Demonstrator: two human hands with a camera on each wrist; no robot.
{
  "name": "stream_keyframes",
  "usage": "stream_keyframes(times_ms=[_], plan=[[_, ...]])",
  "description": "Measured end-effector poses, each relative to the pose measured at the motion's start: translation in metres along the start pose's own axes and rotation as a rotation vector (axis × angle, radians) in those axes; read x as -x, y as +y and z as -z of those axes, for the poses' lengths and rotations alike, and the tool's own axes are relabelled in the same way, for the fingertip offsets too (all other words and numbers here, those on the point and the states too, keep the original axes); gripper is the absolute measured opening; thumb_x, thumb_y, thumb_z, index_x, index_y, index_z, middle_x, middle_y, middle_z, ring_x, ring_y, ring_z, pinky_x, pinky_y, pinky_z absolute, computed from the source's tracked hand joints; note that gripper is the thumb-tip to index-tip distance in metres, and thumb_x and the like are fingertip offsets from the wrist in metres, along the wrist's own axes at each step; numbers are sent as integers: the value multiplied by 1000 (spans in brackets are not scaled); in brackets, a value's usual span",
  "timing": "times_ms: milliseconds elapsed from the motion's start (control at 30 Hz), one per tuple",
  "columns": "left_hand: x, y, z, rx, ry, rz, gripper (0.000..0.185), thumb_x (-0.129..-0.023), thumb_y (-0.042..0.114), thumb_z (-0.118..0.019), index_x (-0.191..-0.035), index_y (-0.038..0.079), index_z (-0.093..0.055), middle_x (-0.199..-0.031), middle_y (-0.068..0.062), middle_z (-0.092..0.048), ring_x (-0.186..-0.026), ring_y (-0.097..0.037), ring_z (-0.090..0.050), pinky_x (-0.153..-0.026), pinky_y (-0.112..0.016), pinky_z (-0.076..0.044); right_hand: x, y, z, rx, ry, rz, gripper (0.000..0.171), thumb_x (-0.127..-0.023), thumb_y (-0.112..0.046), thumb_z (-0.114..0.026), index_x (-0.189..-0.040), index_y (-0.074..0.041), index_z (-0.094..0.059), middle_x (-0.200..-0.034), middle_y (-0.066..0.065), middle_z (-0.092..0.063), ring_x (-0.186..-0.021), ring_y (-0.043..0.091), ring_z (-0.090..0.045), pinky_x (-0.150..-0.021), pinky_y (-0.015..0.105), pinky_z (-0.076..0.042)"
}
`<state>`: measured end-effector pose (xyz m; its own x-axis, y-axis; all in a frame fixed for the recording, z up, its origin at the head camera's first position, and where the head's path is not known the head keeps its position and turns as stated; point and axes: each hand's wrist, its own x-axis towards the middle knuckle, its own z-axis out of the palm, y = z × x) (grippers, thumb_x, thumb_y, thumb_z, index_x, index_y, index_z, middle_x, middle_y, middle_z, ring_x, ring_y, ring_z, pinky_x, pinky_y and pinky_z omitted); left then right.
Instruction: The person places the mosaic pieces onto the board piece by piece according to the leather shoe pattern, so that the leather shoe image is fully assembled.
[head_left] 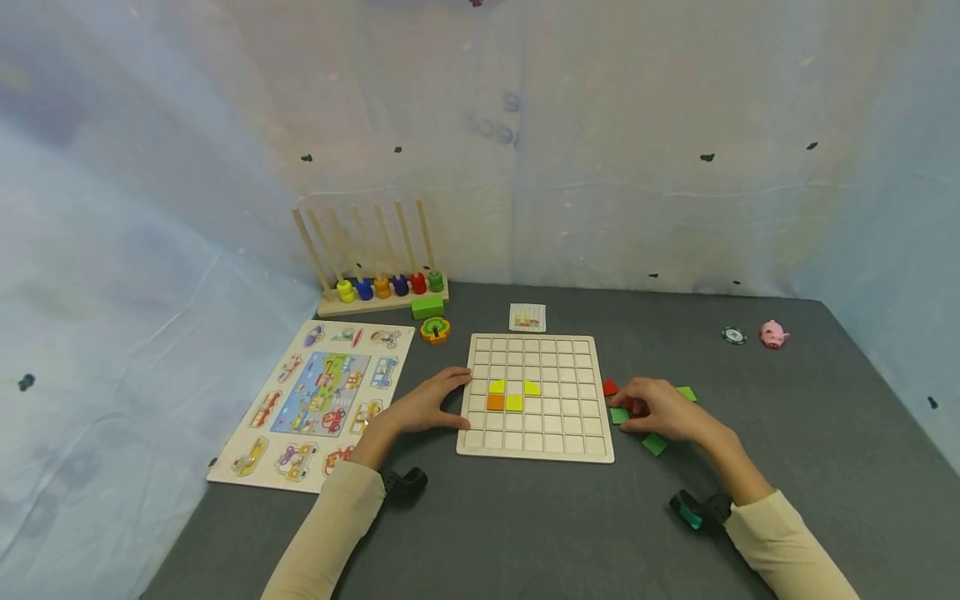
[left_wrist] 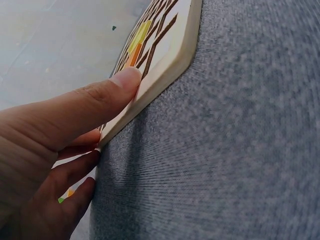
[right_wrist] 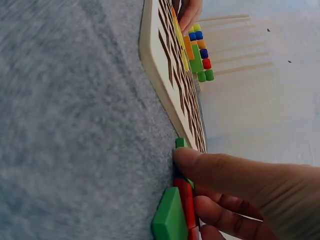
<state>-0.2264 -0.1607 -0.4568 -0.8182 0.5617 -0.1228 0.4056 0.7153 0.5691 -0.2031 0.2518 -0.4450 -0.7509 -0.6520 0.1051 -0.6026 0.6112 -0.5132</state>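
The person's left hand [head_left: 423,406] rests against the left edge of the pale wooden grid board [head_left: 536,442], thumb laid flat on its rim and fingers straight beside it, holding nothing; in the left wrist view that thumb [left_wrist: 107,95] presses the board's edge on the grey felt tabletop [head_left: 540,525]. The board lies flat at the middle of the table, with two yellow pieces [head_left: 513,387] and an orange square tile [head_left: 495,402] seated in its cells. The right hand [head_left: 660,408] sits just off the board's right edge over a scatter of loose tiles; its fingers curl down onto a green flat tile [head_left: 619,415], with a red tile [head_left: 610,387] just beside it, though whether the green one is truly pinched I cannot tell; more green tiles [head_left: 654,444] lie near. To the left sits a vehicle picture puzzle [head_left: 315,400]; behind it a wooden peg stand with coloured rings [head_left: 382,287]; far right, a small pink pig figure [head_left: 772,334].
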Motion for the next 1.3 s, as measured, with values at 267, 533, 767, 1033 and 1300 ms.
stream_keyframes(times_ms=[267,533,767,1033,1300], plan=[[-1,0,0,-8,0,-4,81,-78,40,-74,-143,7,-37,-149,-6,-29,-137,-24,-27,-110,-44,-24,-2,3,-1,-1,52,36,19,-81,-11,-72,-99,-6,-68,-85,1,-59,-72,14,-53,-62,27,-46],[-1,-1,-1,-17,1,-20,81,-79,39,-74,-143,7,-37,-149,-7,-29,-137,-24,-27,-110,-43,-25,-32,-18,-11,-56,41,80,23,-82,-14,-71,-104,-7,-67,-91,2,-62,-77,18,-57,-65,31,-49],[0,-1,0,-16,-1,-14,81,-79,40,-73,-143,7,-37,-149,-7,-29,-137,-25,-27,-110,-44,-25,-64,-50,-30,-98,24,157,23,-83,-14,-70,-105,-8,-68,-96,1,-64,-81,17,-59,-70,33,-51],[-1,1,0,-15,1,-13,80,-79,38,-74,-142,6,-38,-148,-7,-30,-136,-25,-29,-109,-44,-26,-91,-76,-56,-38,74,212,24,-82,-17,-72,-103,-8,-68,-95,0,-65,-80,15,-60,-71,27,-50],[1,3,1,1,10,-33,78,-79,37,-74,-141,4,-39,-147,-9,-31,-136,-26,-29,-108,-45,-27,-105,-92,-76,-21,121,259,14,-80,-20,-74,-90,-12,-68,-88,-1,-64,-78,11,-57,-71,26,-48]])
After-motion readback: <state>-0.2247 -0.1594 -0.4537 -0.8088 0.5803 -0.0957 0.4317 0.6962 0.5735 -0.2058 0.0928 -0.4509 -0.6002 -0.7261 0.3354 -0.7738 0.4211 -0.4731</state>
